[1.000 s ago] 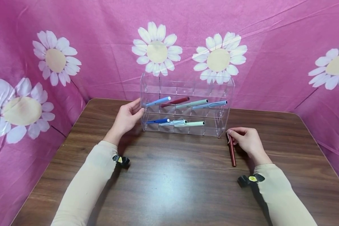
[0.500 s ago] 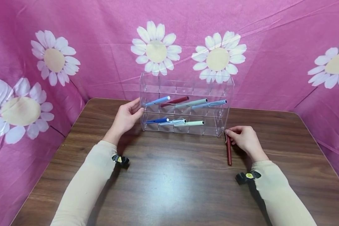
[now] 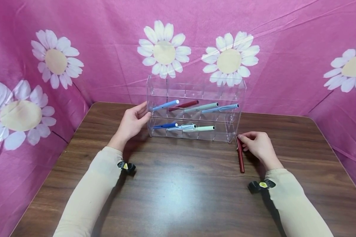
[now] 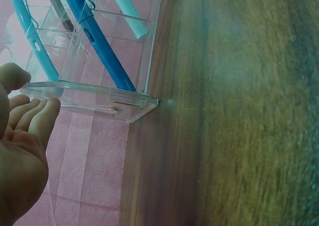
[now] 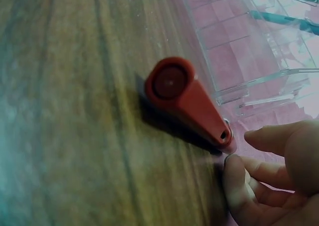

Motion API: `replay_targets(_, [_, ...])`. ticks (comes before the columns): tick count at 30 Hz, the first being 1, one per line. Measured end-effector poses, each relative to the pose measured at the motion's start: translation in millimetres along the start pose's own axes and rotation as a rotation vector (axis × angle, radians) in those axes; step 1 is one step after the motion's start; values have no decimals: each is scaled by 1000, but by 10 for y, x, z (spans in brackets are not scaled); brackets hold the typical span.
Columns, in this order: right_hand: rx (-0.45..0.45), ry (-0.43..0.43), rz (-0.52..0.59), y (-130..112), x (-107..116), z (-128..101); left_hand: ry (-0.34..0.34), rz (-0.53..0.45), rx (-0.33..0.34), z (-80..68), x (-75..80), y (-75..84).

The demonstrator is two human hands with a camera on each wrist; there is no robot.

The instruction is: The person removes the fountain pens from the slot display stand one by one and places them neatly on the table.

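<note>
Left hand: the left hand (image 3: 132,123), left of centre in the head view, rests with nearly straight fingers against the left end wall of the clear rack (image 3: 235,98); it steadies, it clutches nothing.
Rack: upright at mid-frame near the table's far edge; a light blue pen (image 3: 165,105), dark red, pale green and blue ones lie on the middle shelf; a dark blue pen (image 3: 165,125) and two pale ones lie on the lower shelf.
Red pen: the red pen (image 3: 240,155) lies on the wooden table (image 3: 178,197), right of centre, just off the rack's lower right corner, its far end towards the rack.
Right hand: the right hand (image 3: 256,145) has curled fingertips pinching the pen's far end; the near end seems to sit on the wood.
Doing it well, by my reckoning: get a firmer pinch further along the barrel before lifting; keep the left palm pressed so the rack does not slide.
</note>
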State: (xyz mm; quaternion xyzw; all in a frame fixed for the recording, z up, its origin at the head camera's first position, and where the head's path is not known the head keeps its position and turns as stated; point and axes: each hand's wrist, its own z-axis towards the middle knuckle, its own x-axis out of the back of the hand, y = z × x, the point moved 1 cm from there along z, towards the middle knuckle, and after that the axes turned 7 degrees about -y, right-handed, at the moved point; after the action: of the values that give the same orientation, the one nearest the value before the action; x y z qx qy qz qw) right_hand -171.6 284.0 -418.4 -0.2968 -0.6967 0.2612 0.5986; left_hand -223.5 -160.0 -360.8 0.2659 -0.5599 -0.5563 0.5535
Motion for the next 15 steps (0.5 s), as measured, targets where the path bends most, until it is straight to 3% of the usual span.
replay_targets(9, [77,71,143,20,25,-44,-1,8,-16,-13,-7,10])
replay_targets(15, [128,126,177,-66,114,-134,-5,11,-11,-10,-18,25])
